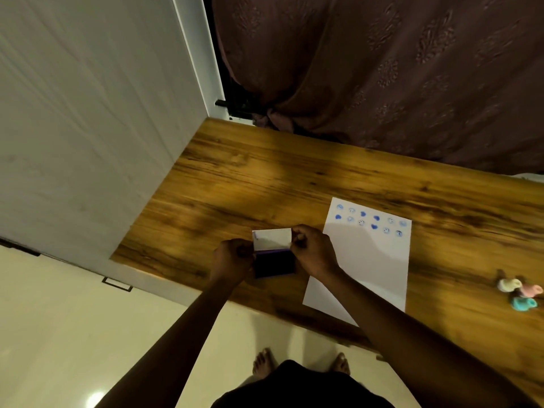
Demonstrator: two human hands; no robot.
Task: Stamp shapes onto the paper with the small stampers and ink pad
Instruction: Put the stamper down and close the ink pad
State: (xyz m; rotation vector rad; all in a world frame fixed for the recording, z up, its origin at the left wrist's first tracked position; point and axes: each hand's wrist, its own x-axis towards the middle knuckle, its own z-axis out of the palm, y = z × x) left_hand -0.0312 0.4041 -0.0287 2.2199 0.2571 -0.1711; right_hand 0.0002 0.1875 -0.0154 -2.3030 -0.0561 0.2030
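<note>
The ink pad [275, 262] lies on the wooden table [265, 178] with its white lid [272, 238] raised above the dark blue pad. My left hand [232, 262] grips the case at its left side. My right hand [313, 250] pinches the lid's right edge. To the right lies the white paper [368, 260], with two rows of blue stamped hearts and faces near its far edge. Three small stampers, cream [507, 285], pink [531, 290] and teal [524, 303], lie on the table at the far right.
A white wall panel [88, 128] borders the table on the left and a dark maroon curtain [382, 69] hangs behind it. The table's near edge runs diagonally below my arms, with my bare feet on the pale floor [73, 334].
</note>
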